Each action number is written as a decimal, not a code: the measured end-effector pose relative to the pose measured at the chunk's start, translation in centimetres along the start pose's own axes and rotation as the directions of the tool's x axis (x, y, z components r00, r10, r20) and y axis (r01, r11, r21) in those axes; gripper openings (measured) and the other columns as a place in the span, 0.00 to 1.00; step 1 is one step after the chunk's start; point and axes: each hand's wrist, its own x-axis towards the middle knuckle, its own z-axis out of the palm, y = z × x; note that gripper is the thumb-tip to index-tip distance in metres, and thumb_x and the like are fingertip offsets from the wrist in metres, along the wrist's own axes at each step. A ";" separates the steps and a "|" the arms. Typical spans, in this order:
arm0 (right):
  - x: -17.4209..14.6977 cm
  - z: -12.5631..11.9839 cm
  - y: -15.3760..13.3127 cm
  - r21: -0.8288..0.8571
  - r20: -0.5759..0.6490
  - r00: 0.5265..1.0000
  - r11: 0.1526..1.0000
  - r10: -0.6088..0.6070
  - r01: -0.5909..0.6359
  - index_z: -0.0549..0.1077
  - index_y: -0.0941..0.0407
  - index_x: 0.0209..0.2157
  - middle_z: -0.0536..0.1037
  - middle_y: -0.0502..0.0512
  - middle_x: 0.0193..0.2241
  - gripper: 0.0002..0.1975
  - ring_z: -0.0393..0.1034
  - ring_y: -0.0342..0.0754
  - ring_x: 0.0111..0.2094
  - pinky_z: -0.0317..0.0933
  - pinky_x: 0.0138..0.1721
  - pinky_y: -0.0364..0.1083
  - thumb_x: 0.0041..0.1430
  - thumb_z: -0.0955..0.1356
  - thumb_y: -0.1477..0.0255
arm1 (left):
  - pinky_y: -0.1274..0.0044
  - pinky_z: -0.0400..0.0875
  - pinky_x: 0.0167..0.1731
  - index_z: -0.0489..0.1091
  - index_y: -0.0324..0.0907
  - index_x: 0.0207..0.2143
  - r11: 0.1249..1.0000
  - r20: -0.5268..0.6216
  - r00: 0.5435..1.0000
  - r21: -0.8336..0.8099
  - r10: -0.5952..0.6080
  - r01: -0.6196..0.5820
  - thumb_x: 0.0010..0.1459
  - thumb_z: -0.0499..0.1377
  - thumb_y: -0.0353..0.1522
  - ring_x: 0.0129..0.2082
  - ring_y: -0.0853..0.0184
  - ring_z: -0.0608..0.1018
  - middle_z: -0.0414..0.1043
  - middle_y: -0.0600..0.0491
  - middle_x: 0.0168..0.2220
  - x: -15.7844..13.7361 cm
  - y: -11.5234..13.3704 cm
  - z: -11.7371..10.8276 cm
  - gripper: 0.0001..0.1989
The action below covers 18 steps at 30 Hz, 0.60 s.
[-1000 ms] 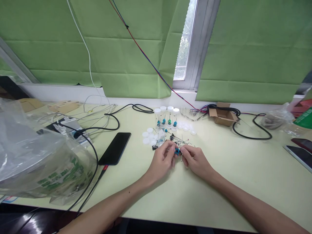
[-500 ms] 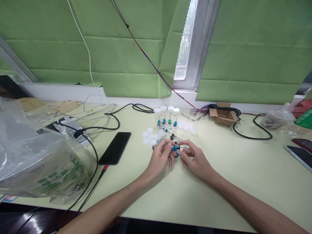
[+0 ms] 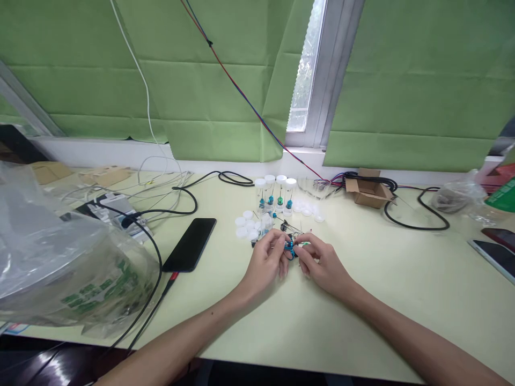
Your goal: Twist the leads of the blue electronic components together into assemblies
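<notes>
A small blue part [image 3: 289, 245] with dark bits on it is held between my two hands, just above the table. My left hand [image 3: 270, 254] pinches it from the left with thumb and index finger. From the right, my right hand [image 3: 320, 259] has its thumb and index fingertips closed at the part's right end; the exact contact is partly hidden. Just beyond the fingers lie loose thin metal pins and small dark pieces [image 3: 284, 226]. Behind them stand several clear tubes with white caps [image 3: 281, 179], holding small blue or green pieces on thin rods.
Round white caps [image 3: 242, 232] lie left of the tubes, with more beyond to the right. A black phone [image 3: 190, 245] and a large plastic bag [image 3: 72, 262] are at left. Black cables and an open cardboard box [image 3: 369, 192] sit at the back. Another phone [image 3: 494, 259] lies far right.
My right thumb and index fingertips have come closer together at the part's right end. The blue part has turned slightly. My left hand has hardly moved.
</notes>
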 end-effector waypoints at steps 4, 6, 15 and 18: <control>0.0 -0.1 0.0 -0.011 -0.001 1.000 1.000 0.004 -0.004 0.68 0.56 0.38 0.65 0.42 0.15 0.11 0.58 0.40 0.17 0.57 0.24 0.41 0.68 0.61 0.63 | 0.80 0.63 0.18 0.63 0.42 0.36 1.000 0.001 1.000 0.005 0.007 -0.007 0.65 0.53 0.41 0.15 0.74 0.68 0.64 0.59 0.23 0.0 0.0 0.0 0.11; 0.0 -0.1 -0.1 -0.023 0.000 1.000 1.000 0.003 -0.003 0.68 0.56 0.37 0.65 0.42 0.15 0.12 0.58 0.40 0.17 0.56 0.24 0.41 0.68 0.61 0.62 | 0.80 0.63 0.18 0.63 0.42 0.36 1.000 0.004 1.000 0.011 0.010 -0.010 0.65 0.53 0.41 0.15 0.74 0.68 0.64 0.59 0.23 0.1 0.0 0.0 0.12; 0.2 -0.1 -0.5 -0.059 -0.021 1.000 0.998 0.009 -0.011 0.64 0.55 0.26 0.64 0.45 0.14 0.18 0.56 0.41 0.17 0.54 0.23 0.42 0.69 0.60 0.61 | 0.80 0.63 0.18 0.64 0.41 0.37 1.000 0.012 1.000 0.030 0.011 -0.011 0.64 0.53 0.42 0.15 0.75 0.67 0.65 0.59 0.22 -0.1 0.0 0.1 0.12; 0.1 0.0 -0.4 -0.053 -0.026 0.999 0.998 0.028 -0.030 0.64 0.55 0.25 0.64 0.45 0.14 0.19 0.56 0.41 0.17 0.54 0.23 0.42 0.69 0.59 0.61 | 0.80 0.63 0.19 0.64 0.41 0.36 0.999 0.011 1.000 0.033 0.012 -0.012 0.64 0.53 0.42 0.15 0.75 0.67 0.65 0.59 0.22 -0.1 0.0 0.1 0.12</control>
